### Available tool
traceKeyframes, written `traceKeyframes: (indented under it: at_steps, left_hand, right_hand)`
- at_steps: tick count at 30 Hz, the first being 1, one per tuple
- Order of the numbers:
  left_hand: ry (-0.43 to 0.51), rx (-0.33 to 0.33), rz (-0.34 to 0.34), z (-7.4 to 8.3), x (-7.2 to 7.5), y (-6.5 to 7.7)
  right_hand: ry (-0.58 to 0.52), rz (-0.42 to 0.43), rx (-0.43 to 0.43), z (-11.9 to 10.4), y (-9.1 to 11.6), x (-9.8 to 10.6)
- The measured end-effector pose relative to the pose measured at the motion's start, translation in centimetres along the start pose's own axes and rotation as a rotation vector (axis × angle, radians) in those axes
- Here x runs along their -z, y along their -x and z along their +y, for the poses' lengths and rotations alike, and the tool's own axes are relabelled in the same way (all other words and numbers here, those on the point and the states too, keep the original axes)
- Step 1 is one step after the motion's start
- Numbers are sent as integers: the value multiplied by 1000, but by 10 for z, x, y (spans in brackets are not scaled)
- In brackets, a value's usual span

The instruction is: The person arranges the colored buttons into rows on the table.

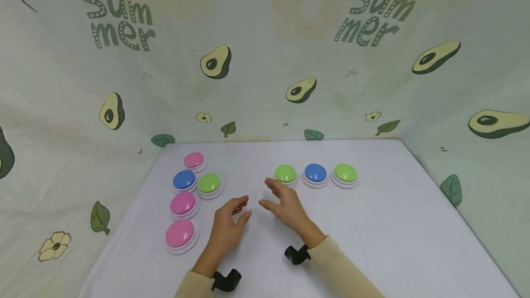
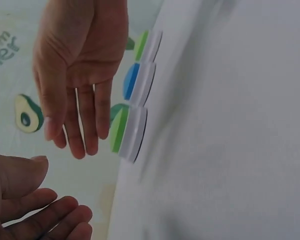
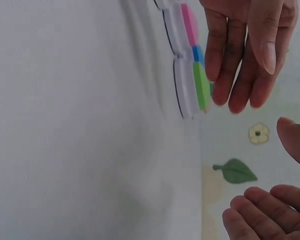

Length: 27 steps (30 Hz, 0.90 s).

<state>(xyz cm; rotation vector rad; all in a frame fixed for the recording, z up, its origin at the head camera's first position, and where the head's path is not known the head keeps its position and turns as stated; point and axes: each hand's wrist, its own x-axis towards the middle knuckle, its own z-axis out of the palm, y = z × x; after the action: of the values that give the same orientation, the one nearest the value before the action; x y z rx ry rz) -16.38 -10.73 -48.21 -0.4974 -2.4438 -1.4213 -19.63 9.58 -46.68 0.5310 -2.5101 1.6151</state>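
My left hand (image 1: 228, 223) hovers over the white table, fingers loosely bent and holding nothing. To its left are round push buttons on white bases: a green button (image 1: 209, 183), a blue button (image 1: 184, 179) and pink buttons, one (image 1: 183, 203) closest to the hand. My right hand (image 1: 290, 206) is likewise raised with nothing in it, its fingertips just in front of another green button (image 1: 285, 174), part of whose base it hides. Beside that stand a second blue button (image 1: 315, 173) and a third green button (image 1: 345, 173). The palms face each other across a gap.
More pink buttons, one at the back (image 1: 193, 160) and one at the front (image 1: 180, 233), belong to the left group. A cloth printed with avocados (image 1: 301, 90) hangs behind and beside the table (image 1: 414, 224). Each wrist wears a black camera mount (image 1: 227, 280).
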Motion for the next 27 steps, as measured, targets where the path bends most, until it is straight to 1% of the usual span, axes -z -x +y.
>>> traceKeyframes:
  at_steps: [2, 5, 9, 13, 16, 18, 22, 24, 27]
  left_hand:
    - [-57, 17, 31, -1, 18, 7]
    - [-108, 71, 69, -4, 45, 19]
    - [-174, 184, 130, -8, 76, 33]
    - [-246, 319, 192, -14, 100, 46]
    - [-275, 399, 210, -20, 113, 53]
    - [-293, 428, 209, -26, 119, 58]
    - [-344, 469, 166, -36, 128, 66]
    - [-361, 489, 137, -41, 132, 69]
    - [-374, 498, 119, -46, 135, 73]
  right_hand:
    - [-17, -44, 27, -4, -1, -14]
    - [-13, -105, 48, -11, -2, -35]
    - [11, -183, 22, -20, -2, -62]
    - [48, -256, 17, -29, -4, -88]
    - [96, -298, 40, -32, -6, -106]
    - [132, -316, 56, -33, -8, -118]
    - [176, -331, 75, -33, -9, -138]
    - [178, -334, 81, -33, -9, -146]
    - [191, -334, 85, -34, -10, -155]
